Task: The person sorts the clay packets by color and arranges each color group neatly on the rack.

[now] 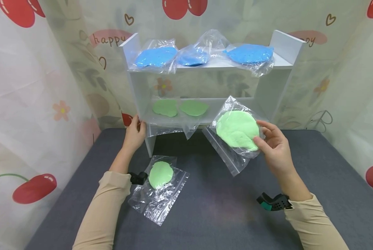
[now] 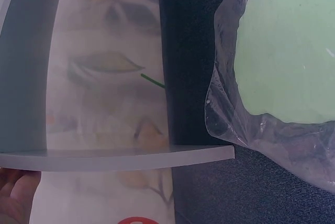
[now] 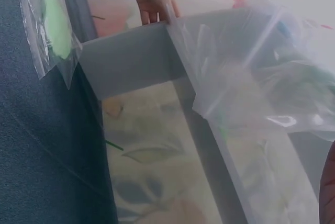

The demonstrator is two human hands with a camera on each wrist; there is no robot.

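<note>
My right hand (image 1: 275, 146) pinches a zip bag of green clay (image 1: 236, 130) by its right side, thumb in front, holding it tilted before the white shelf (image 1: 269, 92). In the right wrist view only a dark sliver of that hand shows, and the clear plastic covers part of the shelf. At the shelf's left side panel, my left hand (image 1: 134, 132) grips the edge with bent fingers; in the left wrist view its fingers (image 2: 18, 198) lie against the panel's outer face. Two more bags of green clay (image 1: 194, 108) lie side by side on the lower tier, their plastic hanging over the front.
Another zip bag of green clay (image 1: 160, 174) lies on the dark table (image 1: 217, 208) beside my left wrist. Bags of blue clay (image 1: 156, 57) rest along the top tier, some plastic overhanging. A patterned curtain (image 1: 61, 86) surrounds the table, and a thin cable (image 1: 322, 119) loops at the back right.
</note>
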